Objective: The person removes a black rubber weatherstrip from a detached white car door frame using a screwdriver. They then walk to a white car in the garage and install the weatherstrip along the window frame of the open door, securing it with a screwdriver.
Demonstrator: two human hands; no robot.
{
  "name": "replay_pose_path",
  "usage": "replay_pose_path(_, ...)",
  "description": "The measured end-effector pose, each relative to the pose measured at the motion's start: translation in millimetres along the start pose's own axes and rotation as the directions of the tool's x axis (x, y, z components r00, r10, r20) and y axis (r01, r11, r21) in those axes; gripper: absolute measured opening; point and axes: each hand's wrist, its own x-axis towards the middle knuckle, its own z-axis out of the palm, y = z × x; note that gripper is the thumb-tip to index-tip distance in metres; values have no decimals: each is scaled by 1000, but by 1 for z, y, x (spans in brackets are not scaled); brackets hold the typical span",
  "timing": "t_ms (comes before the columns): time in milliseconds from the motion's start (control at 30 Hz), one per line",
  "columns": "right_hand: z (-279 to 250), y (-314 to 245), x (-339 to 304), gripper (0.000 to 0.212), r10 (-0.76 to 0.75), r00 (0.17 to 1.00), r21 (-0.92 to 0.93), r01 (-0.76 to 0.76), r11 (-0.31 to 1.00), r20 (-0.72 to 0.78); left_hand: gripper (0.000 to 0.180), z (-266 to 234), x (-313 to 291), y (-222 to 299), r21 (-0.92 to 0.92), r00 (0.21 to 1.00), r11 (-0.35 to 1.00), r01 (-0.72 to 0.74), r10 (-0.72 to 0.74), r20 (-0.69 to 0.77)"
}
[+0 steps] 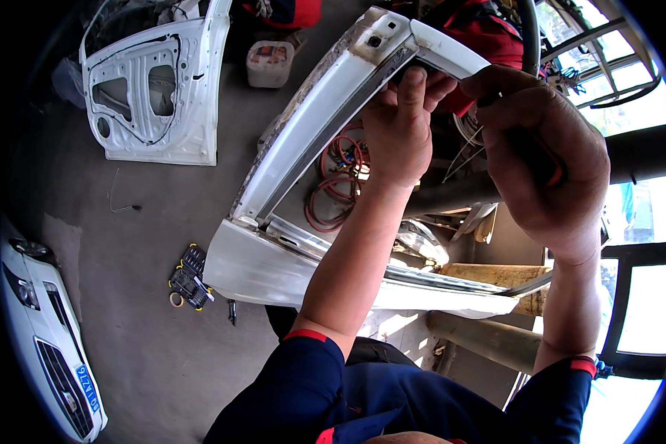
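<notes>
A white car door (251, 259) stands upright and tilted in front of the person, its lower panel near the waist and its window frame (303, 133) reaching away toward the top of the view. The left hand (399, 122) is raised inside the window opening, up by the frame's far corner, with the thumb standing up and the other fingers bent; I cannot tell whether they have hold of anything. The right hand (547, 159) is nearer the eye, just beyond the frame's right side, its fingers curled into a fist around a dark and orange thing (555, 172), which looks like a tool handle, though shadow hides most of it. Through the window opening, red hose (322, 203) lies in loops. On the grey floor (148, 222) to the left of the door, a tool case (191, 277) lies open with a roll of tape (176, 299) beside it. Farther off are a second white door (200, 133) and a clear plastic tub (268, 68). The front of a white car (43, 329) shows at lower left.
</notes>
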Motion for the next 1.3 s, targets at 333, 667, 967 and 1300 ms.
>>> replay_pose_path(333, 34, 25, -39, 10, 8, 961, 211, 53, 976, -278, 30, -5, -3, -3, -18, 1000, 1000, -2, 2, 11)
replay_pose_path(667, 32, 38, -23, 9, 30, 967, 377, 71, 923, -254, 33, 0, -1, -1, 27, 998, 997, -68, 68, 4)
replay_pose_path(967, 17, 43, -10, 12, 214, 975, 599, -136, 789, -61, 33, -12, -22, 13, 7, 993, 998, 57, -56, -106)
replay_pose_path(1300, 0, -1, -125, 16, 504, 814, 757, -128, 641, -289, 37, -29, -100, 47, -331, 839, 770, 545, -499, 219)
